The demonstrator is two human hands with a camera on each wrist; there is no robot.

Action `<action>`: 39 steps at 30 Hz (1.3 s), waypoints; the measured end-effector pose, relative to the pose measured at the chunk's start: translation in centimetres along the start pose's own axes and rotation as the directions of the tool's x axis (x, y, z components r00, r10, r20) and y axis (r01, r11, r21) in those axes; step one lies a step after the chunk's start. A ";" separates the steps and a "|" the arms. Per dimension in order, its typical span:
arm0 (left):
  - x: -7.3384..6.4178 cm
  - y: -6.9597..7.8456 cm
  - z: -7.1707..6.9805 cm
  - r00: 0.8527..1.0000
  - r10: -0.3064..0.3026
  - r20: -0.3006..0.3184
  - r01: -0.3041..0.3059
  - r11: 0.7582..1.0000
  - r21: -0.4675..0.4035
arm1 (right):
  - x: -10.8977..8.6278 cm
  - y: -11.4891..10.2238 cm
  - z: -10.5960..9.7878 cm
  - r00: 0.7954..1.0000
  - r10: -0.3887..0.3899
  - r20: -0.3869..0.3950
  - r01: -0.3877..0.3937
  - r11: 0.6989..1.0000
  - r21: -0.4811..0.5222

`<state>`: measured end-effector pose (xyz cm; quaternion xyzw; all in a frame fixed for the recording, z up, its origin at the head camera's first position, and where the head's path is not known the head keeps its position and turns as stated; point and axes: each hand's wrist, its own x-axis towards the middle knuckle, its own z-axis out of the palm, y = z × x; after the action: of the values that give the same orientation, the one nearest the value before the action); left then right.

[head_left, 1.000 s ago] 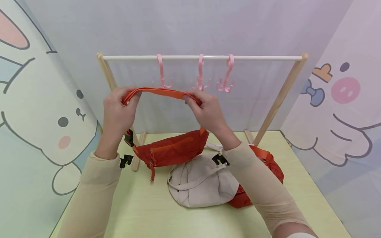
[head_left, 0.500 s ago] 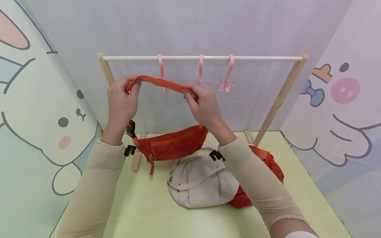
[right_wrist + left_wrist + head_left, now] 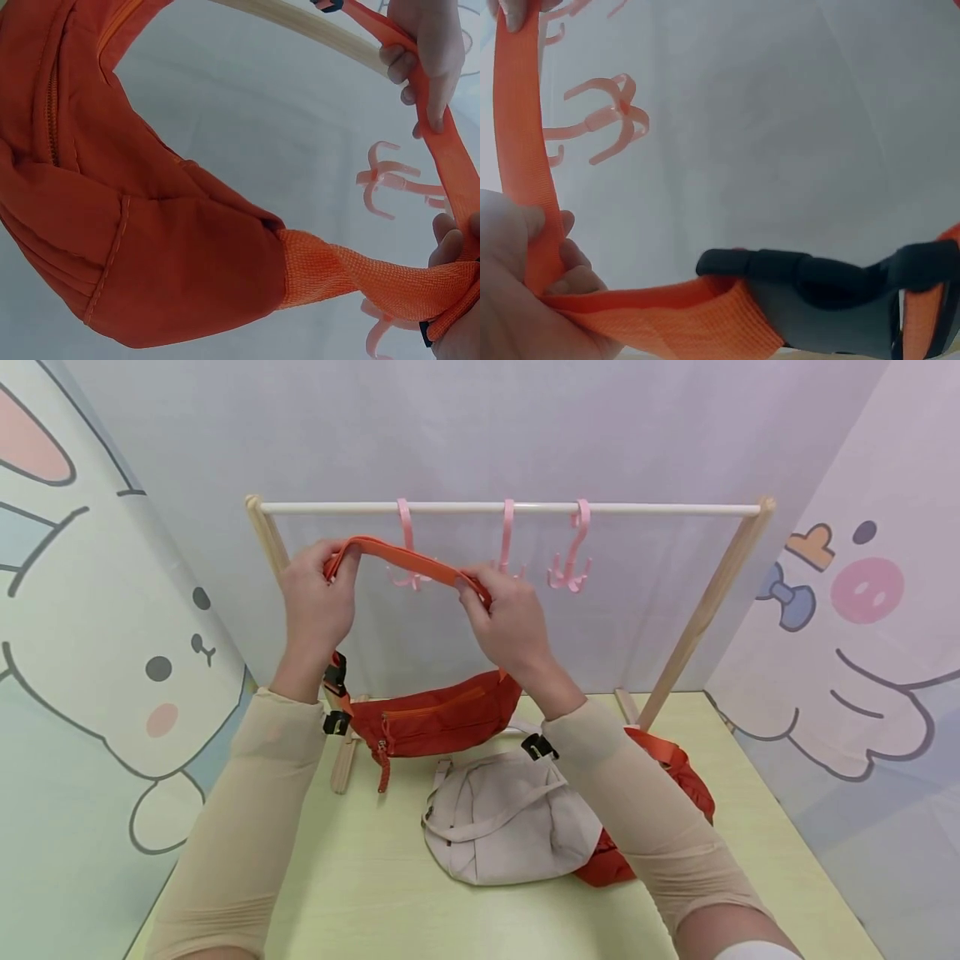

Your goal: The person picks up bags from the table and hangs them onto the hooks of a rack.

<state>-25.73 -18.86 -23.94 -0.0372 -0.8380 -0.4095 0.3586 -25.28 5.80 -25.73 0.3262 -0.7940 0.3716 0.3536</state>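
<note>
A red waist pack (image 3: 435, 722) hangs in the air from its orange strap (image 3: 408, 560). My left hand (image 3: 318, 597) pinches the strap's left part, and my right hand (image 3: 513, 618) grips it farther right, a little lower. Between them the strap stretches in front of the left pink hook (image 3: 407, 527). The middle pink hook (image 3: 507, 531) is partly covered by my right hand. In the left wrist view, a black buckle (image 3: 817, 292) joins the strap beyond my left hand. Twisted webbing (image 3: 322, 266) runs from the pack towards my right hand in the right wrist view.
A white rod (image 3: 660, 509) on wooden legs carries the hooks, including a right pink hook (image 3: 572, 556). Below on the table (image 3: 360, 877) lie a beige bag (image 3: 510, 835) and another red bag (image 3: 693, 785), partly behind my right sleeve.
Both hands have risen with the waist pack, the left one more, and the left has shifted slightly right. The strap now crosses the left hook's stem. The bags on the table have stayed put.
</note>
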 end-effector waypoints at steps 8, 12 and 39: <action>0.7 -0.5 0.7 0.999 -0.041 0.006 0.041 0.999 0.035 | 0.2 0.3 0.6 0.999 0.029 0.018 -0.028 0.999 -0.034; 1.0 -0.8 0.9 0.999 -0.052 0.015 0.051 0.998 0.049 | 0.3 0.3 0.9 0.999 0.048 0.027 -0.046 0.998 -0.051; 1.1 -2.9 2.2 0.990 -0.111 0.092 0.106 0.993 0.058 | 0.0 1.0 1.9 0.989 0.117 0.088 -0.108 0.989 -0.103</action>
<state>-28.80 -19.45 -26.07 -0.0016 -0.8654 -0.4039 0.2965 -26.63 4.71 -27.04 0.2800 -0.8442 0.3358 0.3101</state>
